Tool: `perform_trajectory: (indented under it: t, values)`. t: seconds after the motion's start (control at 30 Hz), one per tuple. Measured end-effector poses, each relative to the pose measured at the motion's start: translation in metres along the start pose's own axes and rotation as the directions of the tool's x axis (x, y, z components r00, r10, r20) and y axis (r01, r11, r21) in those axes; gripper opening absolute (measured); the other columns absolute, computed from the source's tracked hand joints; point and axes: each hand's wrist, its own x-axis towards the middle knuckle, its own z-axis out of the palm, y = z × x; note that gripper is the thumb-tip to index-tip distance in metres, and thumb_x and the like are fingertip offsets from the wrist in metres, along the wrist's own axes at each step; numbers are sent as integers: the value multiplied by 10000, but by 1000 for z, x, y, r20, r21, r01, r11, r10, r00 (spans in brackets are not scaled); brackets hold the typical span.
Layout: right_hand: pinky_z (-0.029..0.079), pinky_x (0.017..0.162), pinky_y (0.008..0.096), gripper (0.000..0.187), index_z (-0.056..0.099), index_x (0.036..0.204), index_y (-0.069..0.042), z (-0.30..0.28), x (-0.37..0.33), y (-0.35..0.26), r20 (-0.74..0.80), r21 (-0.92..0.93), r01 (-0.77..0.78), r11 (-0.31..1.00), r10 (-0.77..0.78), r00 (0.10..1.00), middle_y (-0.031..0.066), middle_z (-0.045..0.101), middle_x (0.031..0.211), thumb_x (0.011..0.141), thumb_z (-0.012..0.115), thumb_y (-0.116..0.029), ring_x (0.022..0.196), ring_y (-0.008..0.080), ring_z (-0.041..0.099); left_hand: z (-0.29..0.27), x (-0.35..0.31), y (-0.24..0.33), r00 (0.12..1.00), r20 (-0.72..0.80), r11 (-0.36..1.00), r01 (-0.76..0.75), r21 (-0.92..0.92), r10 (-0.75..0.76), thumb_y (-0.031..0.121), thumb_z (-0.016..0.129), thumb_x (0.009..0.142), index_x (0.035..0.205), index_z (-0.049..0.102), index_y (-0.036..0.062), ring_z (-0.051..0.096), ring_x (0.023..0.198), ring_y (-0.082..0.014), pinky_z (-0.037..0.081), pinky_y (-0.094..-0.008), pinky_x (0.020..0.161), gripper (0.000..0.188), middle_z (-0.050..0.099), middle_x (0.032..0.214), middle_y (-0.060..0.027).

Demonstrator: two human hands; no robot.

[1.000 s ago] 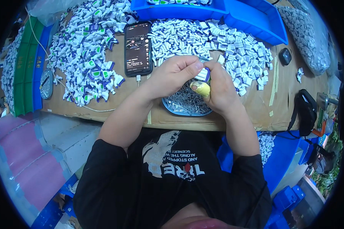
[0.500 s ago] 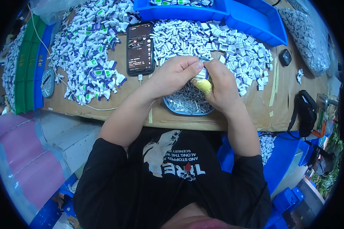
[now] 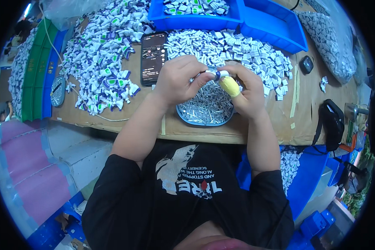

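Observation:
My left hand (image 3: 180, 80) is closed in a pinch at one end of a small white-and-purple plastic part (image 3: 223, 73). At its other end, the fingers of my right hand (image 3: 249, 89) grip the same part, with a yellow wrap (image 3: 230, 86) around the right thumb. Both hands are raised above a blue oval tray (image 3: 204, 123) full of thin metal pins (image 3: 206, 107). Just beyond them spreads a heap of short white-and-purple plastic pieces (image 3: 198, 45). The part's far side is hidden by my fingers.
To the left lies a big pile of white, purple and green toy pieces (image 3: 106, 62), beside a phone (image 3: 152, 62). Blue bins (image 3: 275, 23) stand at the back. A clear bag of parts (image 3: 327, 46), a small black case (image 3: 306, 64) and a black pouch (image 3: 332, 125) lie right.
My hands have shifted apart slightly, and the left has turned. The white-and-purple part now shows between the fingertips. The view has moved a little.

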Motion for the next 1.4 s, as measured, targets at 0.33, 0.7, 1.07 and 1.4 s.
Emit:
perform_trajectory:
  t: [0.33, 0.7, 1.07, 1.4]
  values:
    - [485, 799, 286, 409, 514, 1259, 0, -16, 11, 6, 249, 617, -420, 665, 342, 906, 128, 612, 1040, 858, 572, -63, 912, 188, 613, -95, -7, -78, 892, -197, 623, 429, 655, -407, 112, 571, 843, 1012, 622, 37, 616, 886, -315, 492, -415, 764, 191, 629, 961, -155]
    - [425, 838, 357, 390, 620, 1122, -77, 7, 5, -16, 326, -163, 138, 977, -79, 942, 73, 587, 1156, 745, 714, -112, 1021, 233, 526, -114, -32, -86, 796, 110, 528, 284, 800, -595, 16, 573, 781, 1087, 578, 42, 575, 979, -328, 486, -426, 810, 308, 558, 1003, -159]
    - [345, 787, 364, 247, 675, 888, -129, 28, -6, -15, 449, -449, 316, 836, -95, 889, -9, 598, 920, 659, 675, -37, 926, 214, 495, -130, -19, -101, 766, 130, 546, 317, 775, -630, 33, 616, 782, 881, 560, 9, 603, 822, -367, 469, -440, 726, 117, 617, 834, -187]
    - [367, 763, 351, 309, 650, 860, -101, 30, -3, -14, 381, -347, 287, 893, -146, 913, 13, 606, 875, 598, 630, 61, 873, 233, 526, -35, 10, -38, 738, 118, 589, 614, -526, -664, 3, 549, 853, 998, 664, 20, 624, 795, -108, 501, -222, 676, 185, 654, 947, -67]
